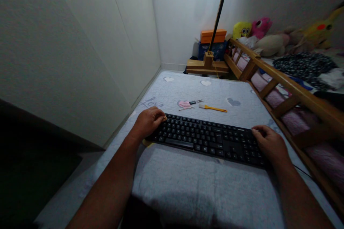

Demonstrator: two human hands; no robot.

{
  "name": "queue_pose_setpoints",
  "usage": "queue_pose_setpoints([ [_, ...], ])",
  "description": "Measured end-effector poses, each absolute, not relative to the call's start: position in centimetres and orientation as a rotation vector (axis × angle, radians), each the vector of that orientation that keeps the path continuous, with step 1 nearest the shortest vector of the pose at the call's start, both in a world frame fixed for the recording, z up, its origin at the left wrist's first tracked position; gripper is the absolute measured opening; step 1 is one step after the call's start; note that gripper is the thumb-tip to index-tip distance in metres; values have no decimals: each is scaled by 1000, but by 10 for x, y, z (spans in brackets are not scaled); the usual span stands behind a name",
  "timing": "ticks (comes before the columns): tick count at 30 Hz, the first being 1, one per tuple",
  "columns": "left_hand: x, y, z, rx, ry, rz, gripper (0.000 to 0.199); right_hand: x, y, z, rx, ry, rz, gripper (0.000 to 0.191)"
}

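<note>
A black full-size keyboard (206, 139) lies slightly slanted on the light blue, heart-patterned bed sheet (209, 186). Over its left end is my left hand (149, 123), fingers pinched together; a small yellowish piece (165, 117) shows at the fingertips, its kind unclear. A yellow patch (148, 144) peeks out below that same end. My right hand (271, 142) grips the keyboard's right end, thumb and fingers closed at the edge. Beyond the keyboard lie a flat brush with a yellow handle (213, 108), a dark-handled tool with a metal tip (195, 102) and a thin white stick (186, 108).
Pale wardrobe doors (107, 43) rise on the left. A wooden bed rail (285, 78) runs along the right, with plush toys (262, 27) behind it. A black pole (220, 10) on a wooden base (207, 65) stands beyond the bed, before an orange box (213, 36).
</note>
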State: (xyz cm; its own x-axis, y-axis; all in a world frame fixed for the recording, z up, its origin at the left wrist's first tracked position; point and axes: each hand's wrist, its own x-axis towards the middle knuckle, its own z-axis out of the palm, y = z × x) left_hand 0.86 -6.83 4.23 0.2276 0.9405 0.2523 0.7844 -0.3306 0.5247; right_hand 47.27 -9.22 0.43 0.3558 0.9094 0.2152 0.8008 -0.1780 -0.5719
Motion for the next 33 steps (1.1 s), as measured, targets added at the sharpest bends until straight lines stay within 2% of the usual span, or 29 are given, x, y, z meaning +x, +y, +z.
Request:
queue_pose_setpoints([
  [19, 7, -71, 51, 2141, 1491, 642, 11, 474, -92, 4, -2033, -1479, 255, 36],
  [29, -1, -65, 40, 2251, 1774, 702, 15, 469, -94, 10, -2045, -1478, 261, 36],
  [33, 1, -66, 41, 2241, 1739, 674, 17, 468, -94, 10, -2042, -1479, 259, 37],
])
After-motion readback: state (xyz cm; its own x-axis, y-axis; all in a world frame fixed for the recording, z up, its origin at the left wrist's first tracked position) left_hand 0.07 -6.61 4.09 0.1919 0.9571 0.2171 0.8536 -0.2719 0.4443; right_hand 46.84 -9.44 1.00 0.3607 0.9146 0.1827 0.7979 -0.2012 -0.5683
